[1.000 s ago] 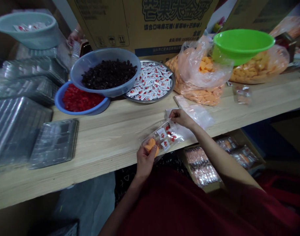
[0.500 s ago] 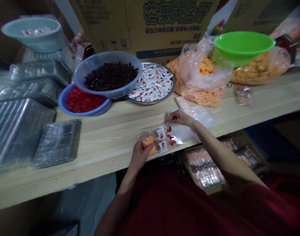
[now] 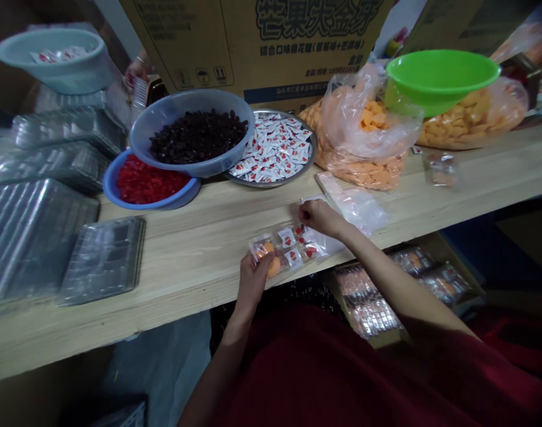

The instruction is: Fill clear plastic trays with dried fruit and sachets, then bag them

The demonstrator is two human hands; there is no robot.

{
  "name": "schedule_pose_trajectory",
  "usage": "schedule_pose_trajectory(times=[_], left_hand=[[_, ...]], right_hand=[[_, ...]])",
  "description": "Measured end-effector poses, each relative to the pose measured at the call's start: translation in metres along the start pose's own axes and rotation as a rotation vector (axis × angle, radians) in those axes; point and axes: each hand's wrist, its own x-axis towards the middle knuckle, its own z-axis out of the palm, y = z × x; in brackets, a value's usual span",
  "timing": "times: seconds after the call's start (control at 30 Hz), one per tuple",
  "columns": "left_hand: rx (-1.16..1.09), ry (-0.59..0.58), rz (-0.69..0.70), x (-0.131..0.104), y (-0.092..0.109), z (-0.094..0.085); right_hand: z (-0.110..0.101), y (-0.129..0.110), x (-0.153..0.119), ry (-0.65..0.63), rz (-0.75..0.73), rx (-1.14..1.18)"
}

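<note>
A clear compartment tray lies near the table's front edge. It holds orange sweets, white printed sachets and small red and dark pieces. My left hand grips its left end, thumb over the orange sweets. Glossy film of a clear plastic bag shows at the tray's right end. At the upper right corner, my right hand is closed, fingers curled at the film's edge; its fingertips are mostly hidden. More flat clear bags lie just beyond it.
Behind stand bowls of dark pieces and red pieces, a sachet dish, bagged orange sweets and a green bowl. Tray stacks fill the left. Below is a box of packed trays. Another person's hand shows behind.
My right hand has turned into a tighter curl and shifted slightly left at the tray's corner. The tray is tilted a little differently; my left hand keeps its grip.
</note>
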Motion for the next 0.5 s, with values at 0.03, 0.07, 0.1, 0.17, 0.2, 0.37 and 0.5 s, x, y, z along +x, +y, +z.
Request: schedule_pose_trajectory(times=[0.03,0.07,0.1,0.17,0.2,0.37,0.5], left_hand=[[-0.013,-0.006,-0.003,0.001,-0.001,0.003],[-0.025,-0.012,-0.009,0.003,-0.002,0.006],[-0.034,-0.018,-0.017,0.004,-0.003,0.009],[-0.045,-0.027,-0.030,0.007,-0.006,0.014],[-0.052,-0.030,-0.027,0.008,-0.008,0.015],[-0.101,-0.033,-0.035,0.009,-0.016,0.020],[-0.113,-0.025,-0.008,0.005,-0.018,0.031]], right_hand=[[0.002,-0.002,-0.002,-0.005,0.012,0.004],[0.005,-0.002,-0.006,0.004,0.028,0.007],[0.009,-0.003,-0.011,0.030,0.047,0.006],[0.018,-0.002,-0.027,0.122,0.107,-0.020],[0.023,-0.002,-0.038,0.174,0.142,-0.044],[0.052,-0.006,-0.099,0.341,0.265,-0.153],[0.070,-0.012,-0.122,0.411,0.233,-0.105]])
